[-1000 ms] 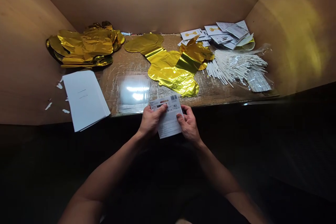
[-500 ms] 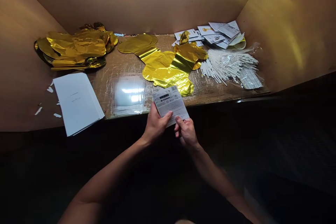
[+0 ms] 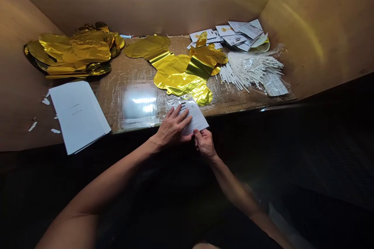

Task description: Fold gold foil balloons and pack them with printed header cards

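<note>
A small printed packet in a clear plastic sleeve lies at the front edge of the table. My left hand rests on it with fingers stretched out and spread, pressing its upper face. At the packet's lower edge my right hand is closed, thumb and fingers pinching it. Just beyond the packet, a gold foil balloon is spread flat, partly wrinkled. A stack of clear plastic bags lies to the left of my left hand.
Folded gold foil balloons are piled at the back left. White paper sheets overhang the front edge. At the right lie loose white sticks in and around a clear bag, with several printed packets behind. Board walls surround the table.
My left hand has gone from gripping the packet's side to lying spread across its face. The packet has come down onto the table edge. My right hand keeps its pinch.
</note>
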### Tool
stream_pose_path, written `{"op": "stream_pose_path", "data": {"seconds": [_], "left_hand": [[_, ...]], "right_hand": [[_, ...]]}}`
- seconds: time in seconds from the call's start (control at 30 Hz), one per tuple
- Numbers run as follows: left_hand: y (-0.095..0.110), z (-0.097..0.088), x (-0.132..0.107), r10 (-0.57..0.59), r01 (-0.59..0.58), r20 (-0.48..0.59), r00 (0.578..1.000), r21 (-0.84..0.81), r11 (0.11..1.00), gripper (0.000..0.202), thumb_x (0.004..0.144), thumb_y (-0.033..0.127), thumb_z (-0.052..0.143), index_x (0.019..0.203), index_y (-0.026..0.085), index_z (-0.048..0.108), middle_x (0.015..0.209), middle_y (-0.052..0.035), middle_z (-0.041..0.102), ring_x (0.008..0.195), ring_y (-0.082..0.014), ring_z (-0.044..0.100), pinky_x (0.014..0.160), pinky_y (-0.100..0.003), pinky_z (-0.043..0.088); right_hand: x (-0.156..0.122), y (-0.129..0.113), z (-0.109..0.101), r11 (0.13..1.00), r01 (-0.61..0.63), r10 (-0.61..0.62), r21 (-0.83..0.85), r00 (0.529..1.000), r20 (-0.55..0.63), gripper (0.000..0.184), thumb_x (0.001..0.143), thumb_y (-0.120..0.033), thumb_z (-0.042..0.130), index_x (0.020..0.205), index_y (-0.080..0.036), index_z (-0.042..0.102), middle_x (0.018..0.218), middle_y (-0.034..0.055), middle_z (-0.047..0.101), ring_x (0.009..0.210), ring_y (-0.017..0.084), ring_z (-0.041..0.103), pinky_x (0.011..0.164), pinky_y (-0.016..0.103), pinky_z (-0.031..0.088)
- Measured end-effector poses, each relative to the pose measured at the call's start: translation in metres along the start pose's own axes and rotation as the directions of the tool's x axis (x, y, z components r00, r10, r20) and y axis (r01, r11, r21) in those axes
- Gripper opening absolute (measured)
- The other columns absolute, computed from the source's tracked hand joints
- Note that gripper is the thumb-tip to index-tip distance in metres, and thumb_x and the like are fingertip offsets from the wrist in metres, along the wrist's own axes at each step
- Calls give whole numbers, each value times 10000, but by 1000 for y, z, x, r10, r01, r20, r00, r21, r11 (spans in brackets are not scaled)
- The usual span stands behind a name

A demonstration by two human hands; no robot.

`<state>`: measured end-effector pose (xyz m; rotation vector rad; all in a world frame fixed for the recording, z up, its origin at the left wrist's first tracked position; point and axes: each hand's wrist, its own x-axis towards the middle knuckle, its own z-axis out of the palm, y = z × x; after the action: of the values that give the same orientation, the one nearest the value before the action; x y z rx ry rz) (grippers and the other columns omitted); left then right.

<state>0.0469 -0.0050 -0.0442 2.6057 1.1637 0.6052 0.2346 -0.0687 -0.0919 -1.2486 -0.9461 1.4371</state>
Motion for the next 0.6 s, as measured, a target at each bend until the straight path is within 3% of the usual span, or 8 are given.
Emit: {"op": "stream_pose_path", "data": {"seconds": [0.13,0.2,0.27,0.33,0.37,0.43,0.53,0.6], "left_hand": [[-7,3,5,-17,21,-68,998,54,998,418,946,455,669,1293,231,739,1507,-120,664,1519,-408,499,1287,-594,347],[-13,2,11,-27,31,-71,997,61,998,390,969,444,649,1282,230,738,1508,-123,661,1519,-401,496,1282,-604,350],[-22,-4,23,-52,54,-45,998,44,998,392,977,443,644,1288,222,733,1530,-132,637,1545,-417,449,1270,-631,354],[-34,-12,39,-53,53,10,999,-9,999,343,1000,434,609,1220,215,754,1495,-135,653,1512,-407,478,1248,-613,390],[-42,-17,47,-31,33,43,999,-41,999,314,1021,416,571,1163,215,767,1448,-133,674,1469,-385,520,1241,-589,405],[-57,-24,61,43,-35,87,995,-94,995,319,1058,352,488,1057,215,776,1343,-125,706,1364,-329,594,1241,-536,409],[-72,-28,73,125,-113,87,988,-128,985,326,1067,313,465,1028,219,776,1295,-118,707,1313,-305,603,1248,-513,391],[-74,-28,75,138,-126,88,987,-132,983,317,1066,332,481,1026,224,776,1289,-116,706,1308,-312,593,1222,-510,412]], "right_hand": [[5,3,1,999,40,-40,8,998,-50,536,898,-725,713,774,-244,511,404,-109,430,307,74,322,342,222,236],[7,-3,-1,998,23,-25,-52,999,-26,496,934,-702,671,804,-246,527,413,-110,424,316,85,313,352,236,230],[10,-14,-6,979,50,-55,-197,998,-21,454,980,-647,631,800,-235,561,443,-94,429,352,94,327,384,251,243],[17,-33,-9,898,177,-193,-404,981,1,401,1027,-552,604,804,-218,611,524,-56,492,435,110,407,458,265,316],[23,-44,-9,816,273,-290,-509,956,47,357,1050,-490,588,836,-210,649,597,-28,555,506,125,478,520,273,371],[37,-65,-5,573,448,-422,-686,879,221,253,1079,-347,540,983,-206,727,812,37,679,706,171,608,659,296,446],[59,-90,7,173,571,-370,-802,793,485,285,1041,-160,507,1153,-229,760,1123,106,707,974,239,643,715,321,452],[66,-98,9,20,612,-286,-790,761,582,311,1013,-102,511,1126,-233,768,1182,116,688,1035,255,621,694,326,443]]}}
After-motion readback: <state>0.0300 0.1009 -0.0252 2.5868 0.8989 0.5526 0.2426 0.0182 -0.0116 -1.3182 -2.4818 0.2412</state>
